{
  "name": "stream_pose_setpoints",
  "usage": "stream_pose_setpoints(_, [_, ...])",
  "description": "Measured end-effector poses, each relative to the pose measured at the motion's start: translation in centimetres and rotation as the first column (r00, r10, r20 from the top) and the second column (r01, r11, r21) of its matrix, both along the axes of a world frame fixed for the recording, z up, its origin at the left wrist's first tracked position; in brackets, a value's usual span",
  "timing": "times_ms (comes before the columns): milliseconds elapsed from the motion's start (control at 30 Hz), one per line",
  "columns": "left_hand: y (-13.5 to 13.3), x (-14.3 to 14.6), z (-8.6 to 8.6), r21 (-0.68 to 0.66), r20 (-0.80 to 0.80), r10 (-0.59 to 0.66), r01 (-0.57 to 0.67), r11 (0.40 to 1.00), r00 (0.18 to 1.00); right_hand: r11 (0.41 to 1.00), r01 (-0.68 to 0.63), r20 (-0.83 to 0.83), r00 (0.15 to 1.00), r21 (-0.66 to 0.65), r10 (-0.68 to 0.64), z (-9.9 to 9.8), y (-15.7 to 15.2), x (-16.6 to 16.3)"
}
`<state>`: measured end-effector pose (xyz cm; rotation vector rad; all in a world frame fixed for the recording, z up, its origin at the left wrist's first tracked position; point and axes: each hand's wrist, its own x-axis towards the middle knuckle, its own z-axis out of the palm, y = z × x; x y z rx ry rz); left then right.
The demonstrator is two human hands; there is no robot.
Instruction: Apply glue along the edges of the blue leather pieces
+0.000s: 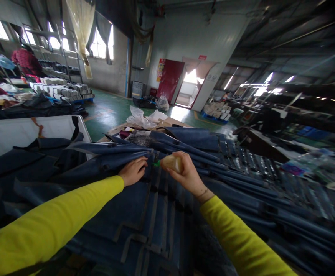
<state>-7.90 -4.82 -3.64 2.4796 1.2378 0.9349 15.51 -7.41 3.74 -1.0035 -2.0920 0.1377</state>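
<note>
Yellow sleeves (pixel 69 214), nearest; right grip (pixel 188 172), closed round pale bottle (pixel 172 163), green tip (pixel 157 163) towards nine o'clock; left grip (pixel 133 171), on blue cloth (pixel 124 207), hold unclear.

Right hand (pixel 187 170) gripping a green-tipped bottle (pixel 171 163), left hand (pixel 133 171) on navy fabric (pixel 127 205) — red door (pixel 170 79) beyond

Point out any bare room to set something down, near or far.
Crowded nearby: layered dark-blue pieces spread beneath the left hand and around the right hand, which holds a yellowish object. Farther off, bare green floor shows between the white stacks and the crumpled plastic, probably beyond reach.
</note>
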Motion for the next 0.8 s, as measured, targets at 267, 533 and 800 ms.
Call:
stream_pose_setpoints(267, [0.0, 0.0, 0.2, -0.005, 0.01, 0.0, 0.0, 1.0, 1.0, 0.997, 0.049, -0.04, 0.998, 0.066, -0.047, -0.1, 1.5, 0.2])
stream_pose_setpoints(533, [-0.1, 0.0, 0.3, -0.009, -0.007, -0.001, 0.001, 1.0, 1.0, 0.992, 0.121, -0.128, 0.985, 0.027, -0.117, -0.5, 2.4, 0.5])
stream_pose_setpoints(800, [-0.1, 0.0, 0.4, -0.004, -0.015, -0.001, 0.001, 1.0, 1.0, 0.886, 0.076, -0.293, 0.928, -0.458, -0.231, -1.2, 1.4, 1.4])
